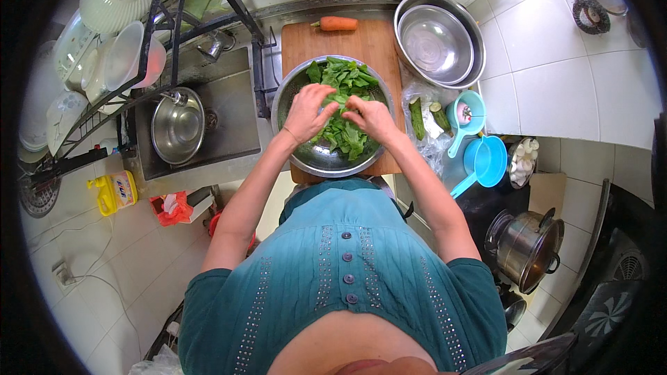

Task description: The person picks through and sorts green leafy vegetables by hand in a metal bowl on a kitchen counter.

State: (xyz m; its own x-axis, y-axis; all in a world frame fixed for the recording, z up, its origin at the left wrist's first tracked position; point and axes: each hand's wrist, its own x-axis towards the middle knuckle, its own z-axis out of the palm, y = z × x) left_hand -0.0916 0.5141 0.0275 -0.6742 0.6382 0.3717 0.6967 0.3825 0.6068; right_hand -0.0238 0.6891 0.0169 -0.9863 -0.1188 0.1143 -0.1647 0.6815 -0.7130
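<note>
Chopped or torn leafy greens [350,77] lie in a stainless steel colander bowl [312,165], which rests on a wooden cutting board [375,41]. Over the bowl's middle, my left hand [307,114] and my right hand [373,120] face each other with fingers curled. A light green leaf piece [341,98] spans the small gap between my fingertips, pinched from both sides. Some of the greens below are covered by my hands. A carrot [337,23] lies across the far end of the board.
Nested steel basins [436,44] stand at the back right. Nearer are cucumber pieces [417,119] on plastic, a turquoise dipper [471,104] holding a pinkish item, and a blue dipper [485,159]. Left are a sink [234,114] with a metal bowl [177,133] and a black dish rack [180,36].
</note>
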